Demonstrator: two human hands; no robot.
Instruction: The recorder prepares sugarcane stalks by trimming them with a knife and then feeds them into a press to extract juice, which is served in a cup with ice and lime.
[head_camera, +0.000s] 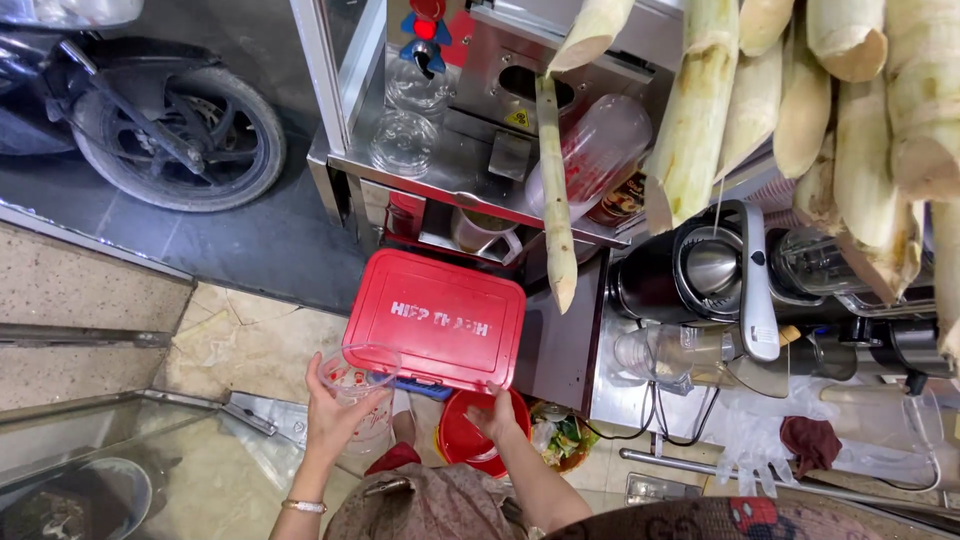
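A person stands at a street-side juice stall, seen from above. At lower centre of the frame the left hand (335, 415) wraps its fingers around a clear plastic cup (360, 385), held upright over the pale stone pavement. Just to its right, the right hand (497, 415) grips the near edge of a red box lid (437, 318), fingers curled over the rim; the lid lies flat at centre frame, with a red bucket (462, 440) directly beneath the hand.

Above the lid, at upper centre, a stainless-steel press machine (520, 90) sits on a metal cart, a peeled sugarcane stalk (555, 200) poking from its feed slot and slanting down toward the lid. Bundled peeled cane stalks (800, 100) fill the upper right corner. Below them, a steel counter (610, 400) carries a black-and-silver citrus juicer (715, 270) and clear jugs. A dark red cloth (810, 442) lies at lower right.

At upper left, a parked motorbike's rear wheel (180, 135) rests on dark tiled ground. A stone step runs along the left edge, and a glass panel occupies the lower left corner.
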